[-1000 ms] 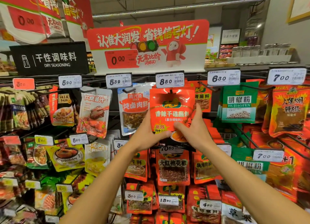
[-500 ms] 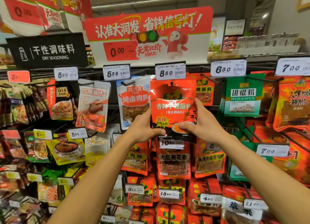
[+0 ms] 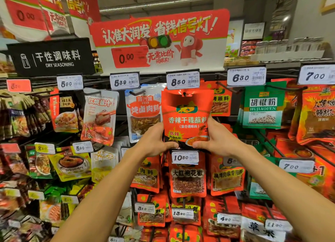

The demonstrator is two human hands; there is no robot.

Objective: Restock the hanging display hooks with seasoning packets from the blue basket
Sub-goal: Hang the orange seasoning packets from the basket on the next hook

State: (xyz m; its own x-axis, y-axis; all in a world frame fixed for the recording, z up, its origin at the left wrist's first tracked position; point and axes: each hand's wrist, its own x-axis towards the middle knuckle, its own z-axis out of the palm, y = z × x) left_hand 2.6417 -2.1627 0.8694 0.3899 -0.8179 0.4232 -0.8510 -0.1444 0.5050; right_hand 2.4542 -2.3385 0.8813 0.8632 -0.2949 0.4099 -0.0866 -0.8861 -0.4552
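You are holding a red packet (image 3: 187, 114) up against the display with both hands. Your left hand (image 3: 154, 142) grips its lower left corner, thumb curled over the front, and your right hand (image 3: 217, 140) grips the lower right corner the same way, fingers behind the pack. The packet is flat and upright, glossy orange-red with a green and yellow logo near the top, white Chinese lettering across the middle, a yellow starburst at lower left and a picture of a dish of red powder at the bottom. Its hang hole sits on or at the tip of the hook (image 3: 184, 94) just below the 8.50 tag (image 3: 182, 81); you cannot tell how far it is threaded on. A clear-and-blue packet (image 3: 143, 113) hangs just beside it on the left, a green packet (image 3: 262, 107) further right, and the 10.50 tag (image 3: 184, 157) sits right under your thumbs.
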